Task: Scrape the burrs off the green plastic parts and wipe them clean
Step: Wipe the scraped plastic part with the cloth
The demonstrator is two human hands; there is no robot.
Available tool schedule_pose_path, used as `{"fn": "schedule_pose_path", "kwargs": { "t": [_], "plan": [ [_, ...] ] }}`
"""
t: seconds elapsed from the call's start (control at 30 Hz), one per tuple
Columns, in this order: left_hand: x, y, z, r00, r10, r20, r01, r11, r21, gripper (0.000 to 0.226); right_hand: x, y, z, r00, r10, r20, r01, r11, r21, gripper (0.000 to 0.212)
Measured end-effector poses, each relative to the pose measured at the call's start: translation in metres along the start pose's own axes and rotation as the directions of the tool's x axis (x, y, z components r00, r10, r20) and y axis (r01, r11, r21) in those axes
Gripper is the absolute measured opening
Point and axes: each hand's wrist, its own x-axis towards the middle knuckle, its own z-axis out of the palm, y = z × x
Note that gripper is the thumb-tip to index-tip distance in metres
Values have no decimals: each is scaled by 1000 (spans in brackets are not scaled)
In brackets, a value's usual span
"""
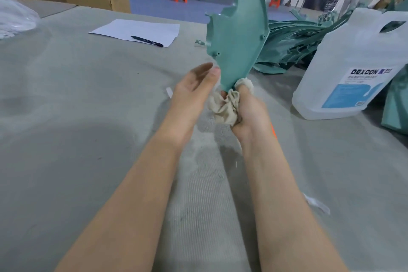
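Above the grey table [88, 117], at twelve o'clock, the green plastic part [239, 35] stands upright — right hand [247, 110] clamps a beige cloth [225, 106] round its lower tip; left hand [194, 90], fingers straight, rests alongside.

The right hand [247, 108] gripped a bunched beige cloth [225, 106] at the upright green part's [238, 28] lower tip; the left hand [194, 86] lay open beside it, above the grey table [77, 95].

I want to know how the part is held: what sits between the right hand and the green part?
The head view shows a crumpled beige cloth between the right hand and the green part's lower tip.
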Motion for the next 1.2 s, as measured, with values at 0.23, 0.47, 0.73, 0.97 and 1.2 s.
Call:
{"fn": "schedule_pose_path", "kwargs": {
  "t": [0.23,0.47,0.73,0.97,1.2],
  "plan": [
    [0,7,-8,997,53,54,-44,987,-156,22,-10,6,5,996,-67,59,83,938,-335,20],
    [-1,4,-3,986,32,162,-25,999,-47,49,-18,2,3,951,-298,83,281,720,-634,36],
    [9,-5,-15,988,122,-99,-120,992,22,26,-17,5,7,920,-380,98,378,790,-483,32],
    [7,-6,-12,984,164,-73,-163,986,23,33,-13,2,5,971,-145,189,202,923,-328,33],
    [5,-6,-8,985,163,-53,-159,985,72,30,-17,5,8,889,-384,248,457,742,-491,10]
  ]
}}
